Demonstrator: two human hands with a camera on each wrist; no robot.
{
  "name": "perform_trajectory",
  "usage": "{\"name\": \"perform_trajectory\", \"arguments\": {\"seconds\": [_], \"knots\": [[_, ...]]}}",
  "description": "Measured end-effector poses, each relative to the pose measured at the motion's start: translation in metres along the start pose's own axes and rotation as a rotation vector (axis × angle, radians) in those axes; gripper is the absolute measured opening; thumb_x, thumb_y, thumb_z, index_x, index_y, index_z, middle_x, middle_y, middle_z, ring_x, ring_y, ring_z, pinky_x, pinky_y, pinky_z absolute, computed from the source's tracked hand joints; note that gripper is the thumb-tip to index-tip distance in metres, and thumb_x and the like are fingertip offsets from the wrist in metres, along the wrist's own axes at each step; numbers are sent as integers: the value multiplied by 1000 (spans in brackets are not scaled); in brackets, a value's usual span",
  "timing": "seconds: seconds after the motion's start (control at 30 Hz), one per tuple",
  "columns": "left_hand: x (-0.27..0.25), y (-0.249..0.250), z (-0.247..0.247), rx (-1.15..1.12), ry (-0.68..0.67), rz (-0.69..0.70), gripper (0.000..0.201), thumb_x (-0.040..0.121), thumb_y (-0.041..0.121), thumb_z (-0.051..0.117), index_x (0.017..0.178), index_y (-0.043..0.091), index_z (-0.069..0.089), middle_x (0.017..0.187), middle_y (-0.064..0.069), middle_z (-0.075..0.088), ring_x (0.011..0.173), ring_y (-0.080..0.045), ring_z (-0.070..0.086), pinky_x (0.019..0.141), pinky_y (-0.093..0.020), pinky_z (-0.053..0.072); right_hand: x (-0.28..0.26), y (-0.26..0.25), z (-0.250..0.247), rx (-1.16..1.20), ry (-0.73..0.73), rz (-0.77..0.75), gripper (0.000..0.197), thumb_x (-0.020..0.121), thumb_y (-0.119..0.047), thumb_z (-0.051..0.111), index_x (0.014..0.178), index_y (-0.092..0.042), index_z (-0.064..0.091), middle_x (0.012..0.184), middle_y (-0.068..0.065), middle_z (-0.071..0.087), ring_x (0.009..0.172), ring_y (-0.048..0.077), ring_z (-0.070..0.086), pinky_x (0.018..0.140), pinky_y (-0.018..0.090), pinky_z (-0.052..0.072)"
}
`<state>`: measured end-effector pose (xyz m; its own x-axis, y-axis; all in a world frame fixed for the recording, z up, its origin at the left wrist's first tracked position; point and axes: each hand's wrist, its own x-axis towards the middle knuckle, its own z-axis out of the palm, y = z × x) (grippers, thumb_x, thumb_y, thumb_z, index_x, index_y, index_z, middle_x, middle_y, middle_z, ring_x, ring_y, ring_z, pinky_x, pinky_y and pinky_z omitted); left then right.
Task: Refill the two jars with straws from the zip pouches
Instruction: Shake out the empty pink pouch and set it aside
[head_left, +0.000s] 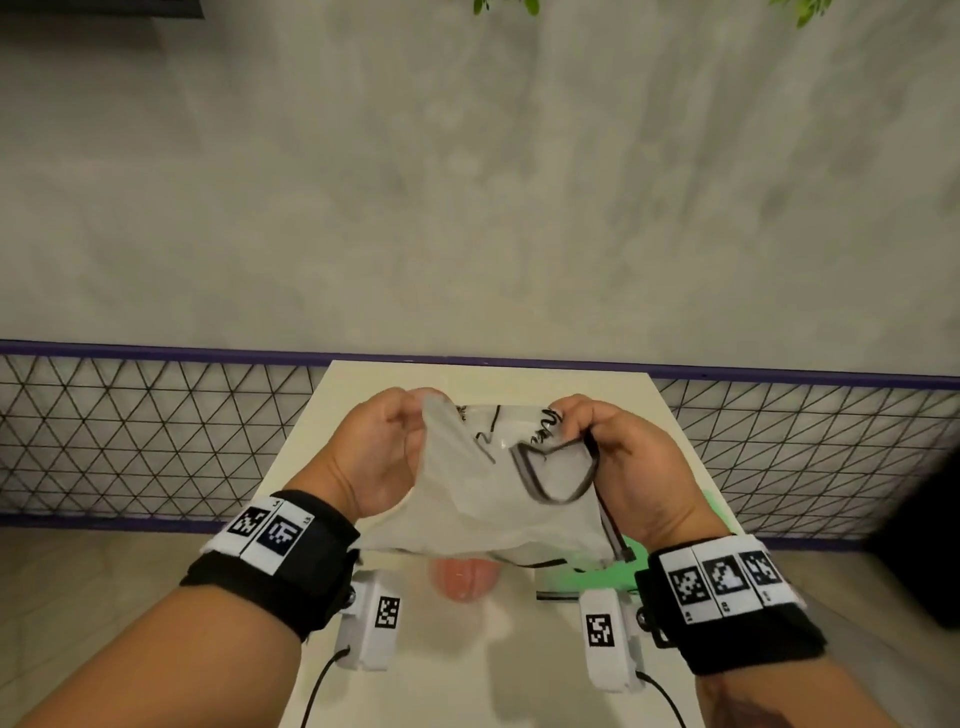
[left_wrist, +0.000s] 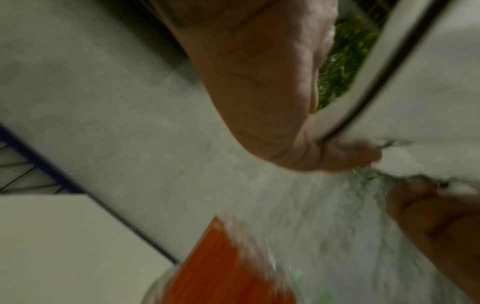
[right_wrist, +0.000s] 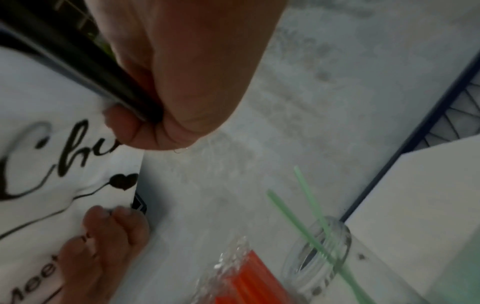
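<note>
Both hands hold a translucent white zip pouch (head_left: 467, 499) with black script up over the table. My left hand (head_left: 382, 449) grips its left top edge. My right hand (head_left: 621, 457) pinches the black zip edge (right_wrist: 85, 67) on the right. In the right wrist view the pouch (right_wrist: 52, 164) fills the left side, with the left hand's fingers (right_wrist: 109, 236) curled on it. Below stand a glass jar packed with orange straws (right_wrist: 244, 279) and a glass jar (right_wrist: 319, 251) holding two green straws. The orange straws (head_left: 462, 577) peek out under the pouch in the head view.
The cream table (head_left: 519, 665) is narrow, with its edges close on both sides. A green patch (head_left: 608, 571) lies on it under the right side of the pouch. A wire mesh fence (head_left: 130, 431) with a purple rail runs behind, in front of a grey wall.
</note>
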<state>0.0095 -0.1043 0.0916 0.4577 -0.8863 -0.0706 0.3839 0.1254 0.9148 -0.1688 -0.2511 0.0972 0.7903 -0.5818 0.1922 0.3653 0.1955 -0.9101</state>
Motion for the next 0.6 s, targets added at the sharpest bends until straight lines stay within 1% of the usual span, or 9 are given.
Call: {"name": "perform_trajectory", "arguments": {"seconds": [0.07,0.1,0.2,0.23,0.27,0.33,0.4,0.5,0.6], "knots": [[-7,7,4,190,-73,-19,32,90,40,49,86,12,63,80,-5,62,71,-21,59,64,-32,48,-1,-7,-3,-116,2,-29,35,86,-21,41,61,-5,60,76,5,58,77,13,58,79,24,48],[-9,10,7,319,-110,-20,28,83,42,61,93,16,62,86,-3,62,74,-19,60,69,-33,50,-1,-9,-4,-284,9,-63,38,89,-30,48,61,-7,59,75,5,57,76,13,56,80,26,47],[-9,8,10,642,-97,-8,60,65,11,82,112,40,57,107,-6,67,92,-30,67,89,-49,56,1,-12,-2,-739,64,-205,17,84,-23,74,78,-13,61,89,-1,58,79,8,55,79,26,45],[-7,6,13,677,-51,37,75,67,3,80,120,47,52,112,-9,67,99,-35,67,91,-54,54,1,-10,0,-752,77,-194,24,78,-23,80,93,-21,60,97,-7,58,84,5,56,80,25,47],[-6,3,16,633,-3,104,84,70,-5,77,126,49,46,115,-9,66,103,-34,67,91,-56,54,1,-9,0,-721,86,-144,48,72,-27,84,109,-30,55,107,-11,57,93,2,58,84,25,48],[-5,1,23,413,76,220,85,74,-19,67,133,37,42,115,-4,65,99,-21,69,90,-49,56,2,-3,0,-556,99,28,96,56,-38,91,134,-43,34,121,-10,57,110,6,60,96,33,49],[-8,3,31,245,136,277,73,75,-25,61,129,23,48,114,-6,65,93,-17,68,82,-43,58,-1,4,-2,-472,60,167,112,51,-32,94,140,-41,28,118,-6,65,111,14,64,102,43,48],[-15,6,30,124,67,208,49,82,-17,60,122,11,57,114,-13,69,98,-27,68,78,-39,57,-6,6,-3,-413,-29,190,70,70,-8,83,130,-20,49,114,4,71,108,22,67,98,48,51],[-23,8,24,222,-147,33,51,82,-4,66,129,10,54,122,-18,67,110,-35,66,87,-44,56,-7,2,1,-168,-4,136,34,85,13,60,111,-8,62,103,12,72,96,30,68,86,42,58]]}}
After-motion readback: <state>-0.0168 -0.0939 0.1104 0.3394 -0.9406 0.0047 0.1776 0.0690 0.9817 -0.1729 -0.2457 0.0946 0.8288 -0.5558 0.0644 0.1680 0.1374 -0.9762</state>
